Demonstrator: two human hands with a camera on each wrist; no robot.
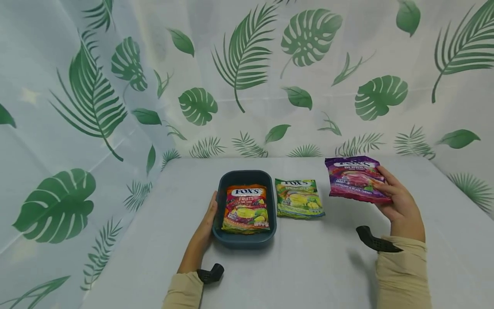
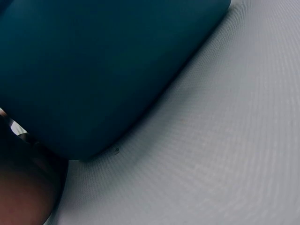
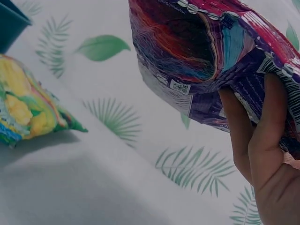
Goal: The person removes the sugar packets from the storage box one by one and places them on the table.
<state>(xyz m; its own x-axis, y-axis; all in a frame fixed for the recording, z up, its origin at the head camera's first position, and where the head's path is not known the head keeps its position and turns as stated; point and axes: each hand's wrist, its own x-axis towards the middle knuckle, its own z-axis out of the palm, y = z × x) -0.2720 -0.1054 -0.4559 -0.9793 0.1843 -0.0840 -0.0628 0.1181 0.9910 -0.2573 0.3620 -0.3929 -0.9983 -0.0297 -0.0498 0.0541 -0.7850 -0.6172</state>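
A purple Fox's Berries bag (image 1: 356,179) is held in the air by my right hand (image 1: 403,208), which pinches its right side. In the right wrist view, fingers (image 3: 267,122) press the underside of the purple bag (image 3: 187,51). My left hand (image 1: 204,227) lies against the left wall of a dark blue tub (image 1: 244,243), its fingers fairly straight. Inside the tub lies an orange-red Fox's Fruits bag (image 1: 246,208). The left wrist view shows the tub's side (image 2: 103,70) close up, with a blurred bit of the hand (image 2: 26,197).
A green Fox's Springtea bag (image 1: 299,199) lies on the white table (image 1: 308,266) just right of the tub, between it and the raised purple bag. Leaf-printed cloth (image 1: 251,107) hangs behind the table and at its left.
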